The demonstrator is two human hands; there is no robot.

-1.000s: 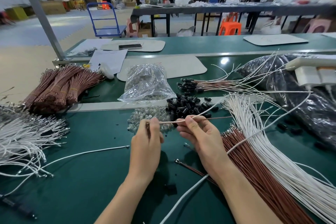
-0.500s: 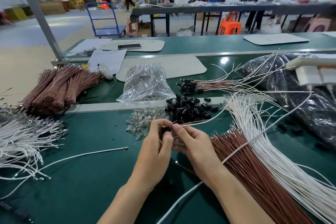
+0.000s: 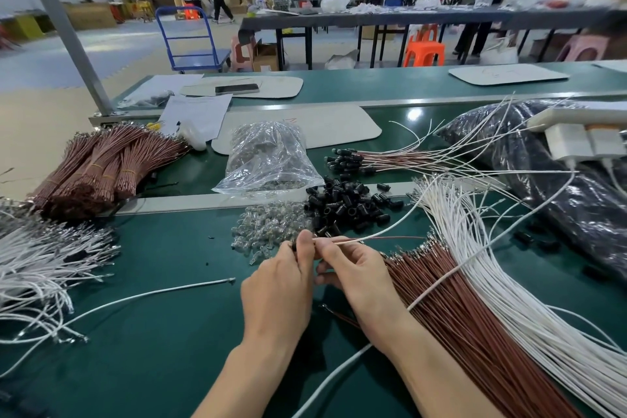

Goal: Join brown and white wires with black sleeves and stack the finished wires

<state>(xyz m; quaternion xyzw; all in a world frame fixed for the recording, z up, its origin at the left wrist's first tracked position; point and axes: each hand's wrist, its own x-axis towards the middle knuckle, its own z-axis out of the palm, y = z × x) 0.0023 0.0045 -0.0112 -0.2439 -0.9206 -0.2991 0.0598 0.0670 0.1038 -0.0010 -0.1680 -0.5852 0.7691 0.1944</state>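
While both hands meet near the middle of the desk (image 3: 152,332), a white wire (image 3: 383,231) and a brown wire (image 3: 400,237) are lined up with a black sleeve (image 3: 293,246).
The thin wire ends could miss the sleeve or slip back out if either pinch loosens, and the long tails trailing right over the loose brown pile (image 3: 458,316) and white pile (image 3: 492,265) might snag and drag others along. The left hand (image 3: 281,285) is curled, thumb and forefinger pinching the sleeve, of which only a dark sliver shows. The right hand (image 3: 356,275) is curled too, pinching both wires close to their ends, just beside the left fingertips. Spare sleeves (image 3: 349,205) sit just beyond the hands. Finished wires (image 3: 356,159) lie stacked further back towards the far edge.
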